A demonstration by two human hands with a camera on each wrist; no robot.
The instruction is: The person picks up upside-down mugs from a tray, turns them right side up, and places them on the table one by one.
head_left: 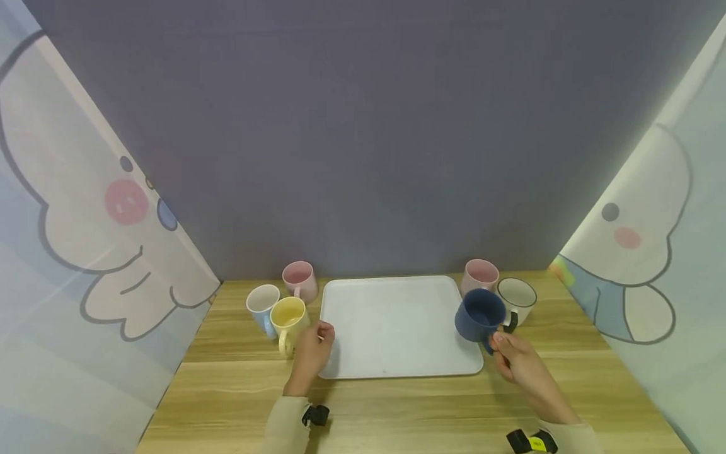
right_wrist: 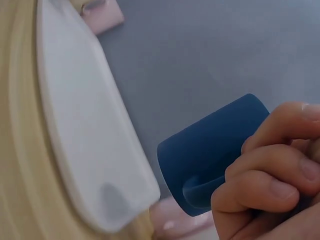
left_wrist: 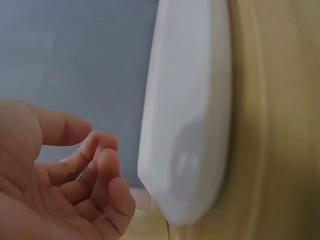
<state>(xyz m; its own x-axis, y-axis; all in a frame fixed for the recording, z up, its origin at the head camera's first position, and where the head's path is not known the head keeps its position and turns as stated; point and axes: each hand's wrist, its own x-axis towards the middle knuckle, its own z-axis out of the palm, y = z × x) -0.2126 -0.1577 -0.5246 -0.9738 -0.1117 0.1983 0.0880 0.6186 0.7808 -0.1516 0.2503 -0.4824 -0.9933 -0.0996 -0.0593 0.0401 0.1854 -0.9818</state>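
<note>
A dark blue mug [head_left: 478, 320] hangs over the right end of the white tray [head_left: 397, 328]. My right hand [head_left: 518, 362] grips it by the handle, fingers curled round it in the right wrist view. The mug [right_wrist: 210, 145] stays apart from the tray there, and a dark shadow falls on the tray's end. My left hand [head_left: 315, 343] is beside the tray's left edge, next to a yellow mug [head_left: 290, 315]. Its fingers [left_wrist: 110, 165] are loosely bent, and nothing is between them.
Behind the yellow mug stand a white and light-blue mug [head_left: 263, 302] and a pink mug [head_left: 300, 280]. At the right, a second pink mug [head_left: 479, 275] and a white mug [head_left: 518, 296] with black rim and handle stand close together. A grey wall [head_left: 363, 157] rises behind the wooden table [head_left: 397, 410].
</note>
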